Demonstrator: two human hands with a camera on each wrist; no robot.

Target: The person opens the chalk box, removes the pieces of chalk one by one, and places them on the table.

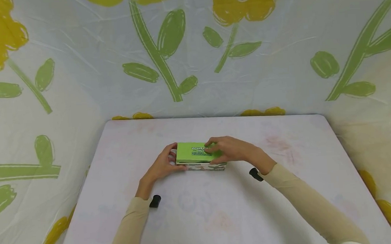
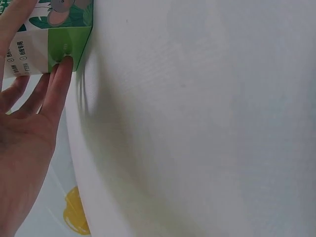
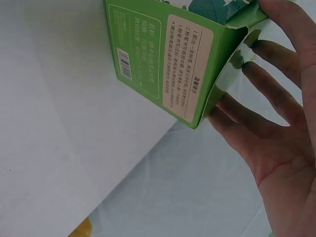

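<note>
A green cardboard box (image 1: 185, 152) with printed lettering lies on the table, its front side patterned with leaves. My left hand (image 1: 161, 166) holds its left end, thumb at the front and fingers round the far side. In the left wrist view, fingertips of the left hand (image 2: 29, 143) touch the box's green end (image 2: 74, 42). From above, my right hand (image 1: 232, 149) grips the lid's right part, fingertips on top and thumb at the near edge. A dark gap shows between the lid (image 3: 216, 91) and the box body (image 3: 153, 54) in the right wrist view. The contents are hidden.
The white table (image 1: 188, 219) has rounded far corners and a faint print. Flower-patterned cloth (image 1: 200, 88) hangs behind it and at both sides. A small black camera piece (image 1: 155, 201) sits at the left wrist, another black piece (image 1: 256, 174) at the right.
</note>
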